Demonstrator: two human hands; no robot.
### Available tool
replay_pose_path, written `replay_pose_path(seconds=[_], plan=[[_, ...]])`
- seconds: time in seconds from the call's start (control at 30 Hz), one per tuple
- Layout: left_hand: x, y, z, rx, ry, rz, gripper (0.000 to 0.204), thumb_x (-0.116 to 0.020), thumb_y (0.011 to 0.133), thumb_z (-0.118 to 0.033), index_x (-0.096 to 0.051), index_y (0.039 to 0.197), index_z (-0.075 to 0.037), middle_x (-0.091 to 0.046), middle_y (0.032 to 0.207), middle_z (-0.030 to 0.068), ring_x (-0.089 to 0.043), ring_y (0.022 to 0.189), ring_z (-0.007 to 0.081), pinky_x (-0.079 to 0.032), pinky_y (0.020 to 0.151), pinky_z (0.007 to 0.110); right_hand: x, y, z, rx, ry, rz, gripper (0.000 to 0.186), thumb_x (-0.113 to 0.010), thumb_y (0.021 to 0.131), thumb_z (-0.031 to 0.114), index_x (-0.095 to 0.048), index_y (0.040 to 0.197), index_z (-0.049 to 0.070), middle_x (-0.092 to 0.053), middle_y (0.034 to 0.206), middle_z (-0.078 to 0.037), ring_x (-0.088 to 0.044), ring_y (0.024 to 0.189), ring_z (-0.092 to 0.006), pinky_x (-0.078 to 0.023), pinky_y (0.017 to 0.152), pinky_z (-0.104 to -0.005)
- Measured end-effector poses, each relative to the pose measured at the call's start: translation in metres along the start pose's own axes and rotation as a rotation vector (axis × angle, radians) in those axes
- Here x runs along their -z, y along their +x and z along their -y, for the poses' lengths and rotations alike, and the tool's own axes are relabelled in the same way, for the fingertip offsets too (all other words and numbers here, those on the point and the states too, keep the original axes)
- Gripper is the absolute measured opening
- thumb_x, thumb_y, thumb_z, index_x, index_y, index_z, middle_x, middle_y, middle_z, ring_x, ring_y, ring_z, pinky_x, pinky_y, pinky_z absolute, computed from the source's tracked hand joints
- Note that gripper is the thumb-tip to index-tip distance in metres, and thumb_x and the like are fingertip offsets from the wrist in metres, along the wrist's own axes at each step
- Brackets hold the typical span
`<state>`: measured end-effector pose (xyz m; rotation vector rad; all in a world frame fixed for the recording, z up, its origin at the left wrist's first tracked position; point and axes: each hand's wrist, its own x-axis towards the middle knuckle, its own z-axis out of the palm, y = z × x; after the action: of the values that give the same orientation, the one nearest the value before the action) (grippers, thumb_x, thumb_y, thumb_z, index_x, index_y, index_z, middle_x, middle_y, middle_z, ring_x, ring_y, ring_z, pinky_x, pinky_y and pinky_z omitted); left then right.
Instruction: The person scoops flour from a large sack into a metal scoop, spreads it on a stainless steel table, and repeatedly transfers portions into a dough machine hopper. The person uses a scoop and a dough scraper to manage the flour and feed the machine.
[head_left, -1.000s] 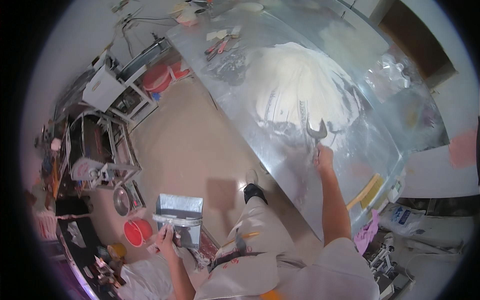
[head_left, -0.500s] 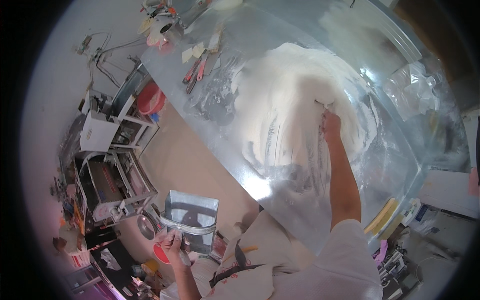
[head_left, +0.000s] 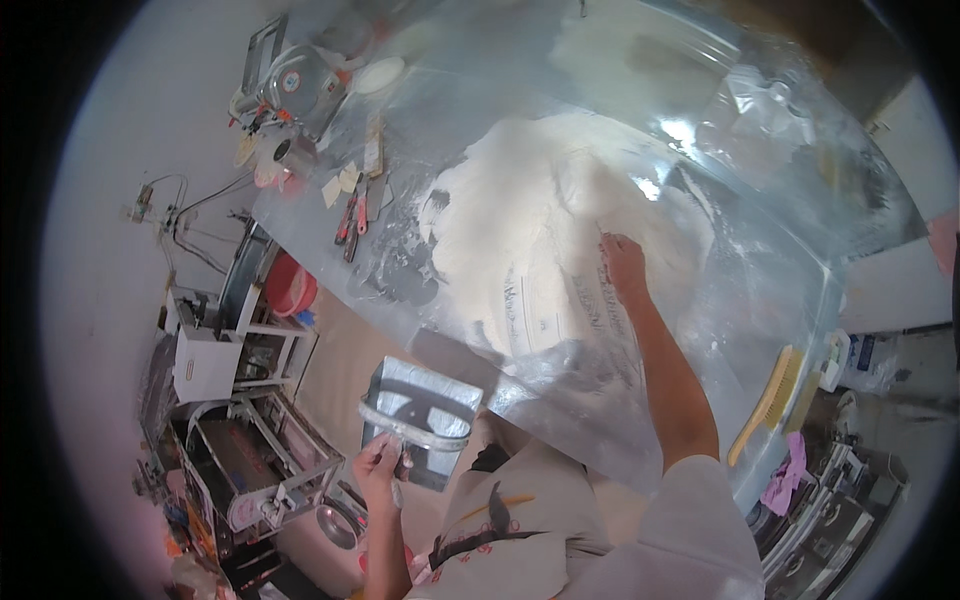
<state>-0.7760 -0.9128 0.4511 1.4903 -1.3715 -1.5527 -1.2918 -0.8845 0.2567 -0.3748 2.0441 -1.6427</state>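
Observation:
A wide mound of white powder like flour (head_left: pixel 540 190) lies spread on the metal table (head_left: pixel 690 370), with streaks dragged through its near side. My right hand (head_left: pixel 624 264) is closed at the mound's right part; whatever its fingers hold is hidden by the hand and the powder. Off the table's near left edge, my left hand (head_left: pixel 378 462) grips a boxy metal scoop (head_left: pixel 425 400) with a band across it. The scoop is tilted, and its shiny inner face shows.
Scrapers with red handles (head_left: pixel 357 212) and pale cards (head_left: pixel 341 184) lie at the table's left. A yellow-bristled brush (head_left: pixel 768 400) rests along the right edge, near clear plastic bags (head_left: pixel 760 105). A red basin (head_left: pixel 290 285) and a metal-framed machine (head_left: pixel 250 460) stand left.
My left hand has brought the scoop up and nearer the table edge. My right hand has drawn back through the powder toward me. The whole view has shifted.

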Motion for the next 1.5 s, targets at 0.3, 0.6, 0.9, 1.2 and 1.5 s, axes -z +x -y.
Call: replay_pose_path(seconds=[0.3, 0.6, 0.9, 1.2, 1.5], plan=[[-0.063, 0.076, -0.015, -0.106, 0.077, 0.489, 0.022, -0.063, 0.103, -0.016, -0.067, 0.084, -0.005, -0.06, 0.069, -0.0008, -0.05, 0.055, 0.0061, -0.034, 0.051, 0.024, 0.018, -0.158, 0.108, -0.142, 0.134, 0.1, 0.032, -0.062, 0.104, 0.03, -0.061, 0.084, 0.006, -0.045, 0.063, 0.005, -0.037, 0.049, -0.0065, -0.026, 0.043, -0.0275], [-0.139, 0.076, -0.03, -0.154, 0.022, 0.881, 0.029, -0.071, 0.101, -0.023, -0.071, 0.079, -0.005, -0.061, 0.064, -0.0011, -0.05, 0.052, 0.0038, -0.035, 0.047, 0.024, 0.05, -0.33, 0.128, -0.282, 0.206, -0.028, 0.027, -0.063, 0.105, 0.028, -0.062, 0.085, 0.009, -0.052, 0.069, 0.004, -0.042, 0.054, -0.0059, -0.029, 0.047, -0.0256], [-0.182, -0.025, -0.019, -0.127, 0.086, 1.231, 0.017, -0.071, 0.101, -0.019, -0.076, 0.097, -0.004, -0.064, 0.069, -0.0009, -0.05, 0.053, 0.0037, -0.035, 0.048, 0.022, 0.11, -0.483, 0.102, -0.291, 0.241, -0.321, 0.027, -0.062, 0.103, 0.028, -0.064, 0.087, 0.007, -0.052, 0.071, 0.004, -0.044, 0.055, -0.0057, -0.032, 0.047, -0.0259], [-0.245, -0.213, 0.033, -0.106, 0.209, 1.425, 0.015, -0.069, 0.1, -0.015, -0.076, 0.102, -0.001, -0.065, 0.071, -0.0001, -0.052, 0.054, 0.0047, -0.034, 0.048, 0.022, 0.239, -0.638, 0.057, -0.312, 0.369, -0.56, 0.028, -0.06, 0.105, 0.03, -0.065, 0.091, 0.006, -0.05, 0.069, 0.006, -0.042, 0.055, -0.0036, -0.033, 0.048, -0.0241], [-0.32, -0.427, 0.111, -0.059, 0.248, 1.648, 0.015, -0.068, 0.1, -0.011, -0.077, 0.105, 0.0, -0.065, 0.072, -0.0005, -0.049, 0.053, 0.0043, -0.035, 0.047, 0.023, 0.401, -0.796, 0.008, -0.345, 0.375, -0.847, 0.029, -0.06, 0.105, 0.031, -0.069, 0.097, 0.004, -0.055, 0.071, 0.003, -0.047, 0.057, -0.0052, -0.038, 0.052, -0.0261]])
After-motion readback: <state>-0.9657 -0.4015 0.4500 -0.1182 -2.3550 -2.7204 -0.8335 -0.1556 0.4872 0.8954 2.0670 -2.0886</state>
